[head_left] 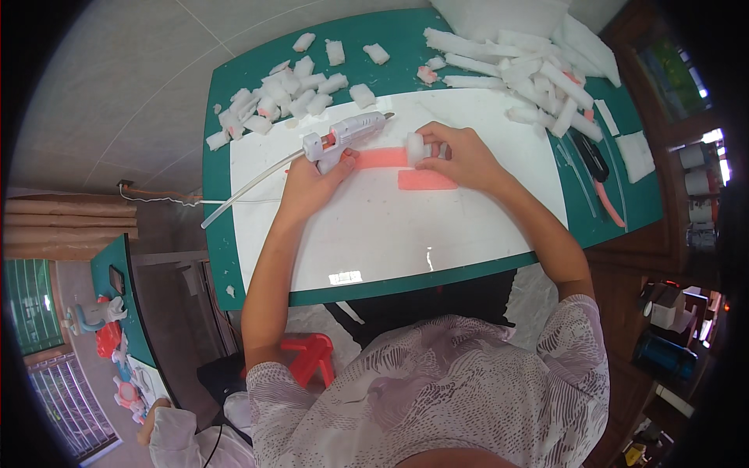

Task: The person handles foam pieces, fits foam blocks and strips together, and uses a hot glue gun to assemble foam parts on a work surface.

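My left hand (314, 186) is closed around the handle of a white hot glue gun (353, 131), whose nozzle points right. A long translucent glue stick (253, 193) sticks out of its back. My left fingertips are close to the left end of a flat pink foam strip (381, 158). Between thumb and fingers, my right hand (464, 162) pinches a small white foam block (414, 148) at the strip's right end. I cannot tell whether the block touches it. A second pink strip (427, 180) lies just below, near my right thumb.
A white board (374, 234) lies on the green table (468, 273). Several small white foam pieces (300, 86) are heaped at back left, longer foam strips (538, 74) at back right. A black-handled cutter (591, 156) lies on the right. A red stool (310, 355) stands below left; another person's sleeve (183, 437) shows.
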{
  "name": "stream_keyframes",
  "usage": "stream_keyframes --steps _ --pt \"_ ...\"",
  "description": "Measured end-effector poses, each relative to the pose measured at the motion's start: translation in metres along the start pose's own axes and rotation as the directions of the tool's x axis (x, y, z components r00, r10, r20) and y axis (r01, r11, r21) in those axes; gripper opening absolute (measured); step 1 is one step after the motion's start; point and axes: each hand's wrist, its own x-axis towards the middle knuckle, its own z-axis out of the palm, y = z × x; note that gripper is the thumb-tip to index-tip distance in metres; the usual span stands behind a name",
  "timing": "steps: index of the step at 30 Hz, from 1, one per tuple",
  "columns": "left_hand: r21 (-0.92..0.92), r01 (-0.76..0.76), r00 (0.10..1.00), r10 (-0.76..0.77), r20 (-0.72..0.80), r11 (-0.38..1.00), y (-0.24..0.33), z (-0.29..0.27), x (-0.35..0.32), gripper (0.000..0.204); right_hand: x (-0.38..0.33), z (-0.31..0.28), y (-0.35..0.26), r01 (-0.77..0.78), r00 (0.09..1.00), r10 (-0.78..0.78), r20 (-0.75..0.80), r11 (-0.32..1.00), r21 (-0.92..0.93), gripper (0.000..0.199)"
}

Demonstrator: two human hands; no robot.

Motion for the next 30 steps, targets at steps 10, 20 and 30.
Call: stream_keyframes --steps 10,20,30 --pt "-0.055 0.009 1.0 -0.01 -0.007 0.998 -0.0026 0.0002 0.0004 0.03 -0.0004 -0.0003 0.0007 0.011 1.0 -0.011 -0.008 1.0 -0.004 0.046" --pt "-0.043 0.015 1.0 -0.015 -0.004 0.999 -0.0007 0.0001 0.0005 0.03 -0.0006 -0.0008 0.0006 0.012 1.0 -0.012 -0.004 1.0 0.001 0.046" --pt "-0.033 0.022 1.0 -0.022 -0.005 0.999 -0.0028 -0.0006 0.0009 0.03 -0.0001 -0.0018 -0.001 0.006 1.0 -0.006 0.027 1.0 0.002 0.047"
